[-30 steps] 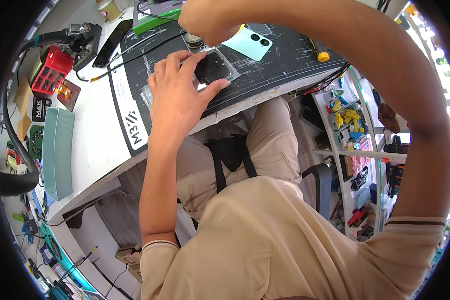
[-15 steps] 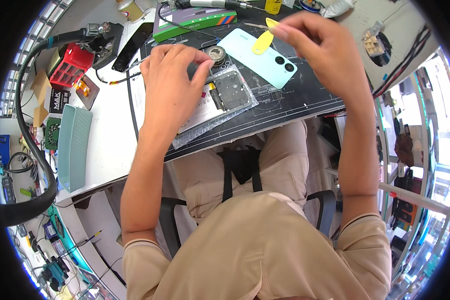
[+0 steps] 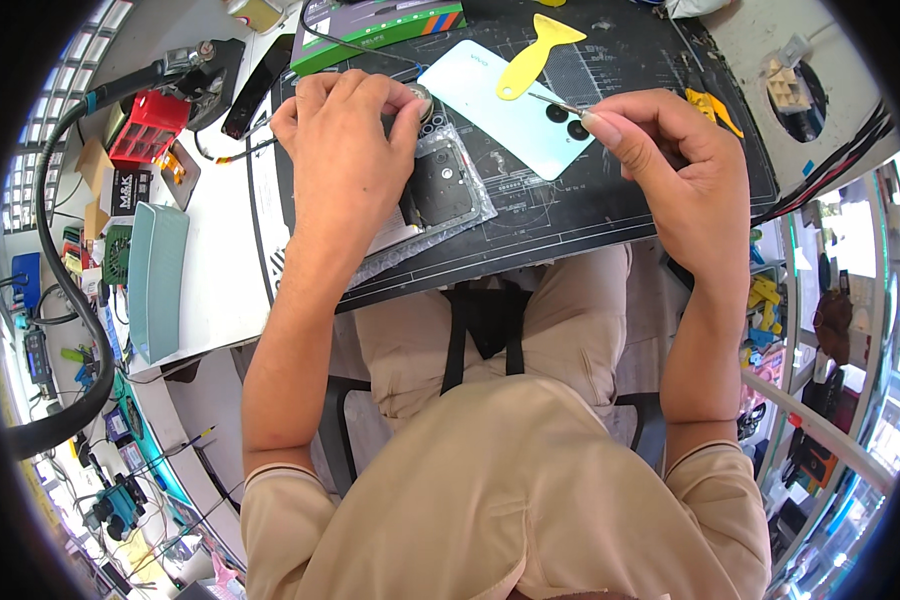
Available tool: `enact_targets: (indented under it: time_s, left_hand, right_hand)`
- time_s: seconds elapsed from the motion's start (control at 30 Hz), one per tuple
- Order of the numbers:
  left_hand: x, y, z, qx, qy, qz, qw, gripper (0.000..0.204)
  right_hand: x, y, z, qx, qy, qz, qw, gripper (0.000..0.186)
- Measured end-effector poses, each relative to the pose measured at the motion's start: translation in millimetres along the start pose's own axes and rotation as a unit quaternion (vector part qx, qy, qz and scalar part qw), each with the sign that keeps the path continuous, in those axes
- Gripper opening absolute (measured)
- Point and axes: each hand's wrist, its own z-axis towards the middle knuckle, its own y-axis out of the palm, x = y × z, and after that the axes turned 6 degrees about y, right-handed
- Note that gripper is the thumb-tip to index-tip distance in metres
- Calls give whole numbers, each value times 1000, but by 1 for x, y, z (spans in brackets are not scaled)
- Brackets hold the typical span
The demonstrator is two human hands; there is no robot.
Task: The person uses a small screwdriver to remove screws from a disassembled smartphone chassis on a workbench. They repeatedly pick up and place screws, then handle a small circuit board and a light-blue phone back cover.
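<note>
My left hand (image 3: pixel 345 135) is over an opened phone (image 3: pixel 445 185) on bubble wrap, hiding much of it. Its thumb and index finger close at the edge of a small round tin (image 3: pixel 424 103). On the right, my right hand (image 3: pixel 670 150) pinches a thin pointed metal tool (image 3: pixel 558 102), its tip pointing left. Below that tool lies a pale blue phone back (image 3: pixel 490 95) with two dark camera rings. A yellow scraper (image 3: pixel 530 60) rests with its handle end over the phone back and its broad end on the black mat.
A green and purple box (image 3: pixel 380 35) stands at the back of the black mat (image 3: pixel 630 60). To the left are a dark phone (image 3: pixel 257 90), a red parts bin (image 3: pixel 150 125) and a grey-green tray (image 3: pixel 158 285). Yellow-handled pliers (image 3: pixel 715 110) lie beyond my right hand.
My right hand let go of the yellow scraper, moved down and right, and now holds the thin metal tool. My left hand stays by the round tin. The view has shifted slightly.
</note>
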Motion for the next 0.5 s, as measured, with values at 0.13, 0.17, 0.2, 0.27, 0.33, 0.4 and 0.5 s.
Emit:
enact_targets:
  time_s: [0.13, 0.17, 0.2, 0.27, 0.33, 0.4, 0.5]
  left_hand:
    - [-15, -3, -5, 18, -80, -97, 992, 27]
    - [-17, -5, -6, 17, -120, -147, 982, 31]
    - [-19, -9, -9, 6, -145, -237, 961, 33]
    - [-22, -20, -17, -16, -190, -409, 892, 39]
    - [-11, -33, -24, -25, -151, -478, 865, 39]
    - [1, -40, -33, 6, -117, -567, 815, 29]
    - [2, -51, -43, 72, -84, -604, 789, 15]
  right_hand:
    - [2, 2, 0, -22, -5, 6, 1000, 19]
    - [3, 3, -1, -32, -3, 4, 999, 18]
    - [1, 4, 0, -45, -3, 3, 999, 18]
    - [-6, 9, 0, -62, -5, 9, 998, 17]
    - [-16, 15, -2, -79, -16, 10, 997, 16]
    - [-27, 19, -3, -93, -36, 13, 995, 15]
    - [-38, 29, -5, -70, -94, 23, 993, 18]
